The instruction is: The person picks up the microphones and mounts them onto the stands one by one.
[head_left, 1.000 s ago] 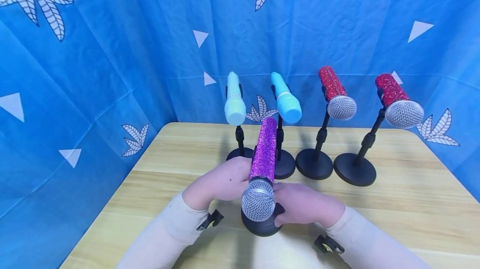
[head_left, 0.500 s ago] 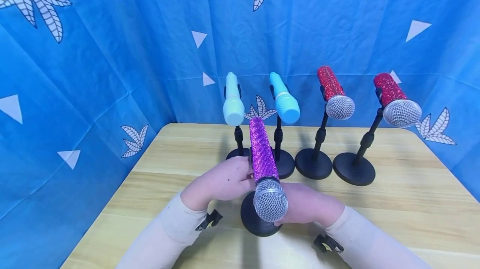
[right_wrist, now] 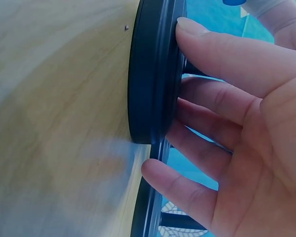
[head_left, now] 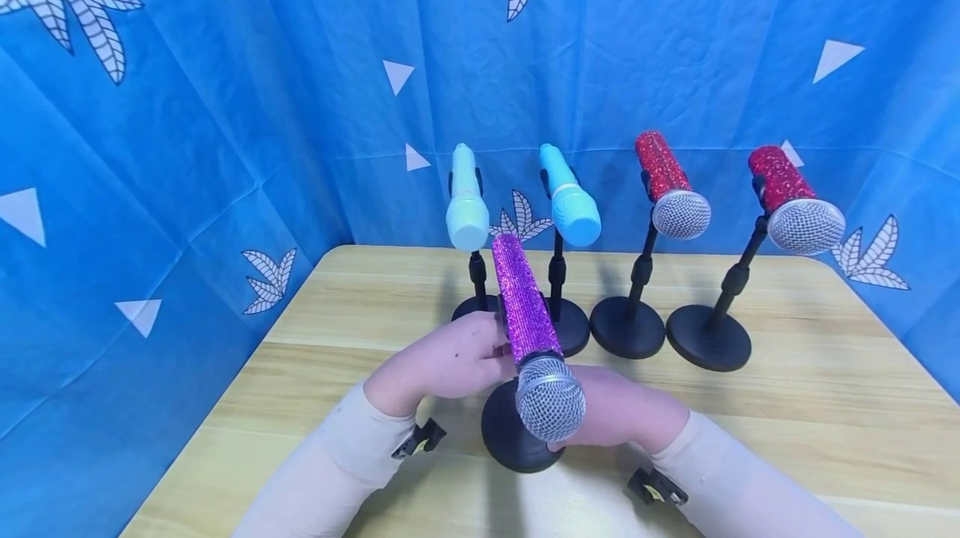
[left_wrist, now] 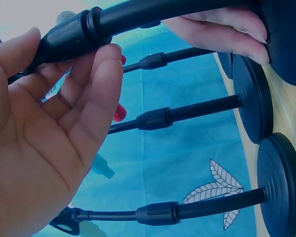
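In the head view, a glittery purple microphone (head_left: 527,296) with a silver mesh head rests in a black desktop microphone stand, tilted towards me. My left hand (head_left: 459,357) holds that stand's pole high up; in the left wrist view, thumb and fingers lie around its thick black collar (left_wrist: 71,37). My right hand (head_left: 618,406) holds the round black base (head_left: 517,430) on the table. From the right wrist view, its thumb (right_wrist: 202,39) presses the base near the rim, and the other fingers reach the base lower down. The microphone's head partly covers the right hand.
Behind stand two light blue microphones (head_left: 467,209) and two red glittery microphones (head_left: 660,163), each on a black stand. Their round bases (head_left: 628,327) form a row across the wooden table (head_left: 337,305). A blue patterned cloth (head_left: 300,105) hangs at the back and left.
The purple microphone has swung round on its stand: its mesh head moved right and its tail end moved left. Both hands have stayed nearly in place, as has the base.
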Action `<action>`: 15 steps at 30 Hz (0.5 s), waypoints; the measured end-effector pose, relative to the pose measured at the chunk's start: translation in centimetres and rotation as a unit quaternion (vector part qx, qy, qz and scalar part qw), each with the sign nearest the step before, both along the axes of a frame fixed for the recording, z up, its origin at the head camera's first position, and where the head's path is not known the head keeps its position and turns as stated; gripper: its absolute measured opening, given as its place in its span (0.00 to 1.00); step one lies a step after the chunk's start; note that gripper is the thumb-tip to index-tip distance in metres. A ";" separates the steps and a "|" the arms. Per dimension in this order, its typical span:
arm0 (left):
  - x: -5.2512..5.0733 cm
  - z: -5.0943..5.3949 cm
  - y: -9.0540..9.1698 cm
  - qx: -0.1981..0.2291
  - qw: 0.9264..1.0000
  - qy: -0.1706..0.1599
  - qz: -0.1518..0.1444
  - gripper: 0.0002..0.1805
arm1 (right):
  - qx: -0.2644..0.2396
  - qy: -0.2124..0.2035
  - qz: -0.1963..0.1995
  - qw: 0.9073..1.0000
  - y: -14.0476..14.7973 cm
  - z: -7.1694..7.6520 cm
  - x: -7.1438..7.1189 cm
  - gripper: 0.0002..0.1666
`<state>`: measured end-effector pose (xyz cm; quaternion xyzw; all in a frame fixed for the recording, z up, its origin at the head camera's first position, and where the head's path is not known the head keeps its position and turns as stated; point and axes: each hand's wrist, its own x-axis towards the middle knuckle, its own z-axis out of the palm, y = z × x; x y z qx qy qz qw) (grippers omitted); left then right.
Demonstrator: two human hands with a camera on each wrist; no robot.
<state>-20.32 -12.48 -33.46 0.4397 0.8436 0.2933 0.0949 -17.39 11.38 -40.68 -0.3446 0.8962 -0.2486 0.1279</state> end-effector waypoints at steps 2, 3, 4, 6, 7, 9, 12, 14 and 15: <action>0.0 -0.1 -0.1 0.000 1.000 0.001 -0.005 0.13 | -0.002 0.001 0.001 1.000 0.0 0.0 0.0 0.35; -0.1 -0.1 -0.1 0.000 1.000 0.000 -0.008 0.14 | 0.000 0.005 0.002 1.000 0.0 0.0 0.0 0.35; -0.1 -0.1 -0.1 0.001 1.000 -0.002 -0.012 0.14 | 0.002 0.010 0.004 1.000 0.0 -0.1 -0.1 0.35; -0.2 -0.1 -0.2 0.006 1.000 -0.014 -0.020 0.15 | 0.006 0.020 0.007 1.000 -0.1 -0.1 -0.1 0.34; -0.3 -0.1 -0.3 0.010 0.999 -0.021 -0.023 0.15 | 0.008 0.024 0.009 1.000 -0.2 -0.2 -0.1 0.34; -0.4 -0.1 -0.3 0.016 0.999 -0.034 -0.030 0.13 | 0.012 0.033 0.014 0.999 -0.3 -0.2 -0.2 0.32; -0.6 -0.1 -0.3 0.020 0.998 -0.047 -0.034 0.11 | 0.010 0.036 0.017 0.999 -0.2 -0.4 -0.2 0.32; -0.7 -0.2 -0.3 0.020 0.998 -0.044 -0.032 0.10 | 0.003 0.030 0.015 0.999 -0.1 -0.4 -0.2 0.32; -0.7 -0.2 -0.3 0.021 0.998 -0.041 -0.032 0.10 | -0.001 0.023 0.012 1.000 0.0 -0.3 -0.1 0.32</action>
